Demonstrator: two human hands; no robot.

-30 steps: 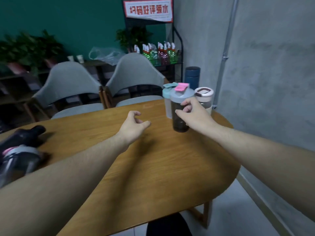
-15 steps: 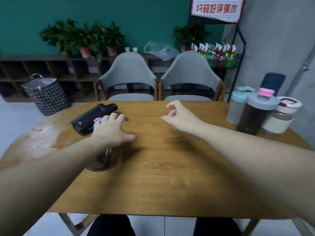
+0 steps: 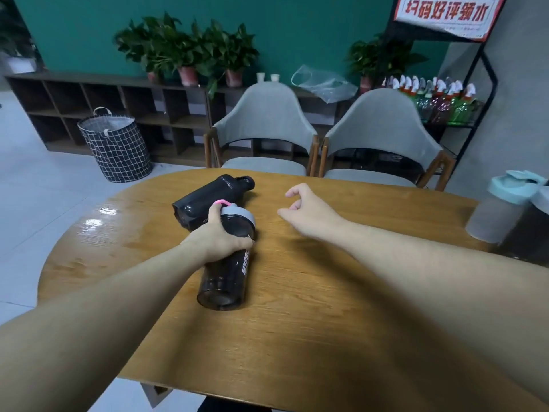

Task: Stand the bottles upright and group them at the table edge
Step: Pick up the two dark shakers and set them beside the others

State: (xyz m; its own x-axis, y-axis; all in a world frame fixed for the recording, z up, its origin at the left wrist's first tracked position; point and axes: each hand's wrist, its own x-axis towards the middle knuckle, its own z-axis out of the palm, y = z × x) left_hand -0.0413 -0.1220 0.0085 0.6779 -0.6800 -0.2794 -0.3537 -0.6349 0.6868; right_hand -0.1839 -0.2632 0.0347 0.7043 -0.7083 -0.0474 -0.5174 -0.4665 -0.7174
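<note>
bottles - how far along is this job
Done: at least two bottles stand grouped at the right edge. In hand: left hand grips the grey-lidded shaker, still tilted. Left: the black bottle lies on its side. Right hand is empty.

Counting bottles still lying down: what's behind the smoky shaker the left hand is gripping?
An all-black bottle lies on its side behind the smoky shaker. The left hand and shaker lid cover its near end, so contact is unclear.

Glossy grained wood surface [image 3: 297,307], smoky translucent plastic shaker [image 3: 225,275] with matt grey lid, glossy black plastic bottle [image 3: 208,194], frosted plastic bottle [image 3: 493,215]
</note>
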